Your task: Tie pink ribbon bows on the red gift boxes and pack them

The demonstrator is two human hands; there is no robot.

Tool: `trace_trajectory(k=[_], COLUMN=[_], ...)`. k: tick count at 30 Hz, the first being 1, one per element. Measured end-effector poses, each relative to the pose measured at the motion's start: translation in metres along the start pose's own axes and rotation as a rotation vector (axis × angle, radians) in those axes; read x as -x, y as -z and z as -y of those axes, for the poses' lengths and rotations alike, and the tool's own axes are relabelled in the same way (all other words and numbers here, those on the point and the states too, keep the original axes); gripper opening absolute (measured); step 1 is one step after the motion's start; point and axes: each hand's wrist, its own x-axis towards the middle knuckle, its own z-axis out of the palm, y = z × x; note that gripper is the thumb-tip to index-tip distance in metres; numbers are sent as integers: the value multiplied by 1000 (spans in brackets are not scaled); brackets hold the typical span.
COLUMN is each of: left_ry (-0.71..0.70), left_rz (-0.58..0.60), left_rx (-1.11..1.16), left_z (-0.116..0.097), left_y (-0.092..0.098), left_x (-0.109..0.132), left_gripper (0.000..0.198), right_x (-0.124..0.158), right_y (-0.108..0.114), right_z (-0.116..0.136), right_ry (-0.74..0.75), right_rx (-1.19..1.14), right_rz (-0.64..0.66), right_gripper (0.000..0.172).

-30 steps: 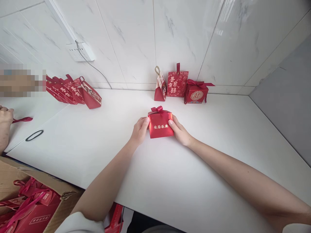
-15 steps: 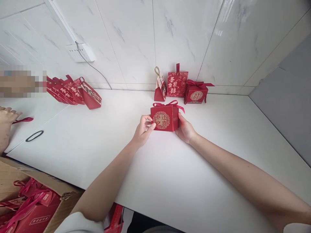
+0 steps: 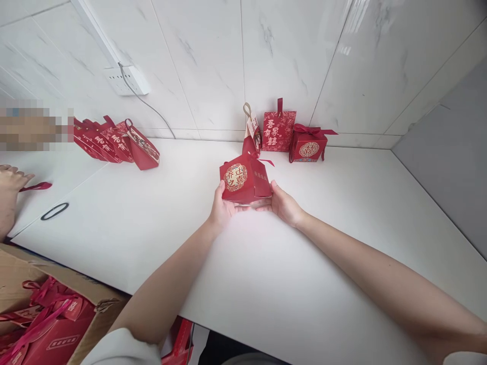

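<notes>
Between my two hands is a red gift box (image 3: pixel 247 178) with gold Chinese characters in a round emblem and a ribbon bow on top. It is tilted and turned, showing its front and right side. My left hand (image 3: pixel 224 207) grips its lower left corner, thumb on the front and fingers underneath. My right hand (image 3: pixel 284 204) holds the lower right corner, thumb against the side and fingers below. Just behind stand a triangular box with a loop (image 3: pixel 252 136), a flat patterned red box (image 3: pixel 279 132) and a red box with a bow (image 3: pixel 309 146).
Several red boxes (image 3: pixel 108 142) lean in a row at the back left. A black ring (image 3: pixel 55 211) lies near another person's hand (image 3: pixel 14 180) holding a ribbon. A cardboard carton (image 3: pixel 95 324) of red boxes stands below the white table's (image 3: pixel 323 284) left edge.
The gift box has shifted slightly left and turned so more of its right side shows. My left fingers have moved from its left edge to underneath it.
</notes>
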Motion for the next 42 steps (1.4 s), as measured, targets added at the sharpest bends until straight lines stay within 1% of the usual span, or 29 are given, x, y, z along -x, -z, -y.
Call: trace_trajectory(k=[4, 7, 11, 15, 22, 28, 36, 42], left_ry=[46, 65, 84, 82, 71, 100, 106, 105], left_rz=[-80, -122, -156, -147, -102, -123, -124, -131], left_rx=[-1, 3, -34, -78, -69, -58, -54, -63], left_z=[-6, -8, -7, -6, -3, -5, -4, -5], left_y=[3, 3, 2, 3, 7, 5, 8, 5], left_x=[-1, -1, -3, -4, -5, -6, -8, -6], left_gripper=[78, 78, 76, 74, 74, 73, 71, 72], right_x=[-2, -2, -3, -2, -2, -1, -1, 0], right_y=[3, 4, 6, 8, 8, 8, 8, 8], right_z=[-3, -1, 3, 6, 8, 8, 8, 8], right_ry=[-15, -30, -78, -107, -108, -107, -113, -121], right_rx=[98, 110, 93, 64, 65, 68, 55, 55], right_rz=[25, 54, 63, 68, 52, 52, 46, 46], right_gripper=[62, 60, 55, 53, 56, 56, 54, 54])
